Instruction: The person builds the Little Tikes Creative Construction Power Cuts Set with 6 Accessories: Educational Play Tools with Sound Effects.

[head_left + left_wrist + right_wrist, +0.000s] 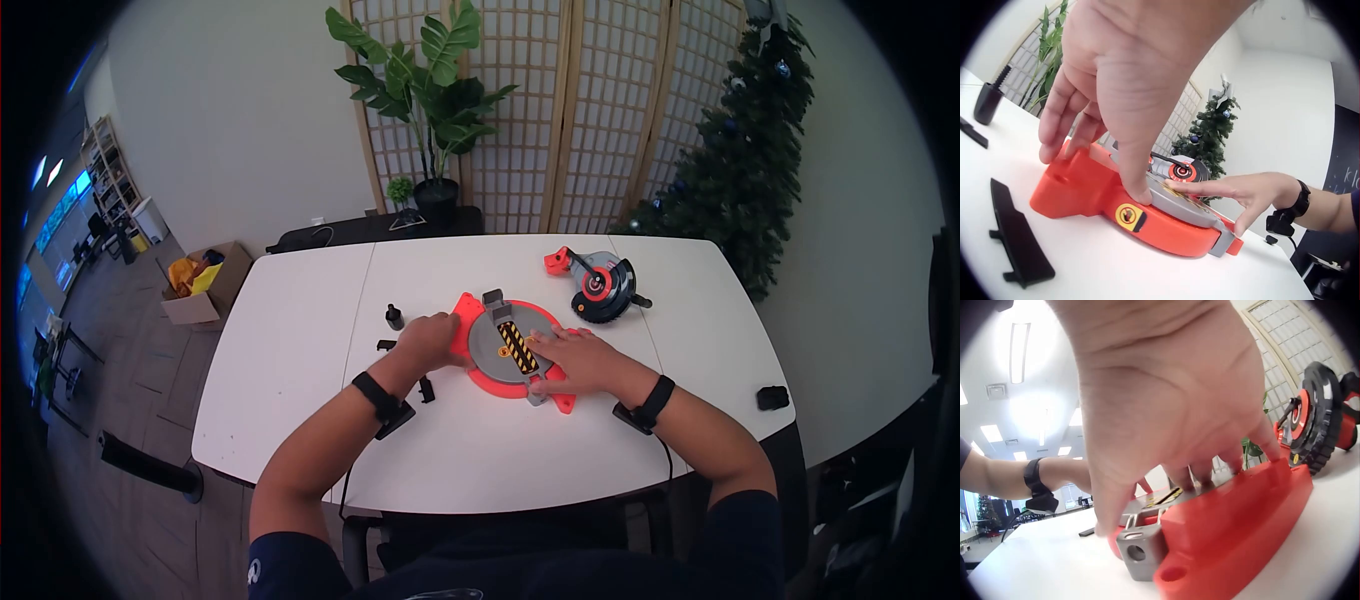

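A round toy saw base (485, 350), grey on top with a red rim and a black-and-yellow striped strip (518, 347), lies on the white table. My left hand (432, 340) grips its left side. In the left wrist view the thumb presses by the grey disc and the fingers reach over a red end block (1075, 187). My right hand (580, 360) rests on the right side with fingers stretched over the disc. In the right wrist view its thumb hangs beside a grey end block (1141, 550), and its fingertips sit behind the red side wall (1229, 525).
The toy saw head (600, 285), with a black toothed disc, lies at the back right. Left of the base are a black knob with a threaded stem (394, 317) and a black curved piece (1019, 234). A small black object (772, 398) sits near the table's right edge.
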Tool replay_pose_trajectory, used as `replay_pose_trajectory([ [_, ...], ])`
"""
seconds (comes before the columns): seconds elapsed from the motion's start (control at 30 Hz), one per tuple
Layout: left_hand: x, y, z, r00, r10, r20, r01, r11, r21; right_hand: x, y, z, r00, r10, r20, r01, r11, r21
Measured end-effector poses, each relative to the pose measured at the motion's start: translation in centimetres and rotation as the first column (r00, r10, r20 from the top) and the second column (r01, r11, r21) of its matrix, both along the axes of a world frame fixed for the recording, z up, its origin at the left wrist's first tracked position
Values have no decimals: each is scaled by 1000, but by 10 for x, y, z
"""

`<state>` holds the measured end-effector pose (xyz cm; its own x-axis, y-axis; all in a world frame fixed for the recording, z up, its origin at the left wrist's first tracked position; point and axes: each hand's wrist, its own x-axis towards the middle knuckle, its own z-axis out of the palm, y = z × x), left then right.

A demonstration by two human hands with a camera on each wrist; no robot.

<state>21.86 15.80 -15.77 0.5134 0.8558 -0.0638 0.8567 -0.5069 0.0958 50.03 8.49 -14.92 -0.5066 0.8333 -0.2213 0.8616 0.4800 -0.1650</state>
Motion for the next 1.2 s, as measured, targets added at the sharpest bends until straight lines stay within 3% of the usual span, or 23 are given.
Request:
replay_pose_trajectory([
  [0.33,2,-8,10,991,116,-73,-127,978,-166,9,22,-18,991,131,-25,-128,988,92],
  [0.4,-2,-6,-1,1000,30,-9,-29,998,52,8,24,-17,989,143,-31,-140,986,94],
  [0.43,-6,0,-8,1000,28,-9,-28,998,51,8,25,-17,988,154,-34,-150,984,94],
  [0.5,-12,11,-23,986,-131,100,119,986,120,8,25,-16,988,152,-35,-148,984,99],
  [0.67,-7,6,-14,980,-122,159,123,992,2,8,24,-13,986,162,-34,-158,981,112],
  [0.77,-7,6,-12,979,-96,179,109,992,-69,15,28,-4,977,169,-133,-162,985,63],
  [0.83,-8,5,-15,976,-84,202,102,992,-76,27,37,1,938,37,-346,-7,996,89],
  [0.87,-8,3,-17,977,-86,193,99,993,-61,37,44,0,937,39,-347,-8,996,90],
  [0.93,-7,3,-16,979,-88,186,99,994,-50,60,59,-1,936,-34,-351,177,906,386],
  [0.97,-7,3,-15,979,-82,184,95,994,-58,69,61,1,936,-34,-351,177,906,385],
  [1.03,-7,2,-12,980,-77,182,90,994,-66,85,64,4,940,-259,-221,340,754,562],
  [1.07,-7,2,-11,982,-83,170,96,993,-71,91,65,4,941,-258,-221,339,754,562],
  [1.13,-7,-1,-5,984,-88,157,101,992,-75,102,68,2,829,-503,-245,559,751,351],
  [1.17,-7,-3,-1,986,-77,151,92,991,-98,109,73,2,805,-523,-279,584,781,221],
  [1.2,-7,-3,2,988,-66,143,84,989,-122,113,75,0,805,-523,-279,584,782,220],
])
